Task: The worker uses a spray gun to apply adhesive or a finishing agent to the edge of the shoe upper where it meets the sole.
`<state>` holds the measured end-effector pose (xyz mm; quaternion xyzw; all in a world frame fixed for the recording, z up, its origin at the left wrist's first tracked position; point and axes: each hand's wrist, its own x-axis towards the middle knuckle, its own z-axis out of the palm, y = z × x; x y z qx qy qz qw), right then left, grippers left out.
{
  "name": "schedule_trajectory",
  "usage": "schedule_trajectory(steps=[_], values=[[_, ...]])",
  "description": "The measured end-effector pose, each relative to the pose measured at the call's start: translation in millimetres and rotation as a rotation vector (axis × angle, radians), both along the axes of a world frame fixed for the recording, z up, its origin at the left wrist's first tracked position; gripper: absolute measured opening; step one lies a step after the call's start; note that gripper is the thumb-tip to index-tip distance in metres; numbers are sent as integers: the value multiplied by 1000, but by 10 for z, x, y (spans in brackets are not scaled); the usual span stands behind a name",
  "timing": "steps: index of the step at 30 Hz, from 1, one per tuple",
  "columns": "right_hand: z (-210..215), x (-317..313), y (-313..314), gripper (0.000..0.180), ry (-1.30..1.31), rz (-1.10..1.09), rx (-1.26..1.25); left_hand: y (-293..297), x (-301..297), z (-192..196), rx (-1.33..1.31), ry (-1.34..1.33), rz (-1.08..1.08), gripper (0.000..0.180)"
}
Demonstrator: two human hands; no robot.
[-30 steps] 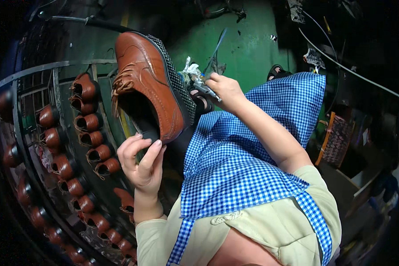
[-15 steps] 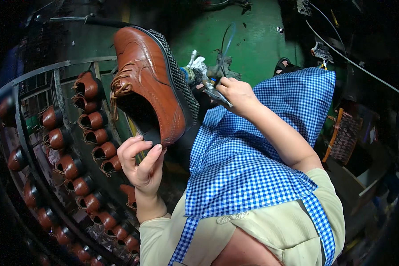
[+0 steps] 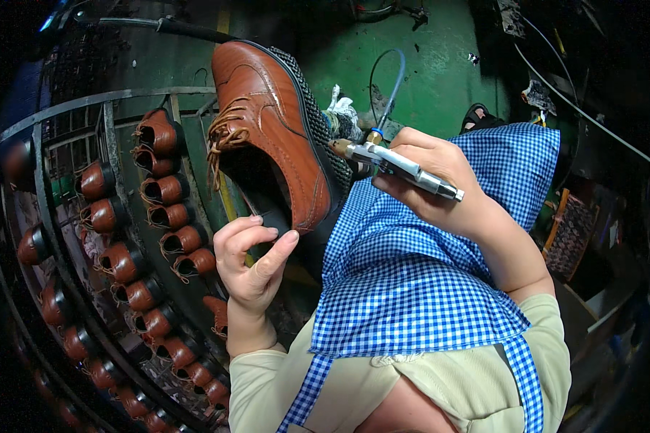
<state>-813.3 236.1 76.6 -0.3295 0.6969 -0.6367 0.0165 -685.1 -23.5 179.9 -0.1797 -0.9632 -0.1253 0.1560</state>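
Held brown laced brogue shoe (image 3: 271,137) heel-down in curled left hand (image 3: 249,260); gripped silver pen tool (image 3: 401,164) at three o'clock in right hand (image 3: 430,184).

The shoe (image 3: 267,137) is tan brown with a black-and-white speckled sole edge. The apron (image 3: 412,281) is blue-and-white checked, the tool (image 3: 404,164) silver, the floor (image 3: 440,65) green
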Motion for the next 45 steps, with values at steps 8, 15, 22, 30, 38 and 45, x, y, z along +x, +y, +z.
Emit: schedule_trajectory(steps=[8,15,22,30,38,45], values=[[-11,-12,-48,15,-25,21,53,18,-16,-2,1,-2,1,46],[-38,-22,-79,16,-4,21,57,30,10,-10,1,5,14,44],[-27,-16,-95,18,11,10,49,32,15,-17,-2,12,12,43],[58,-14,-91,15,58,13,126,36,-11,14,-17,0,-4,42],[90,15,-30,18,31,35,192,46,-52,67,-44,-23,-34,43],[96,86,58,22,7,79,185,64,-99,77,-69,-17,-52,43]])
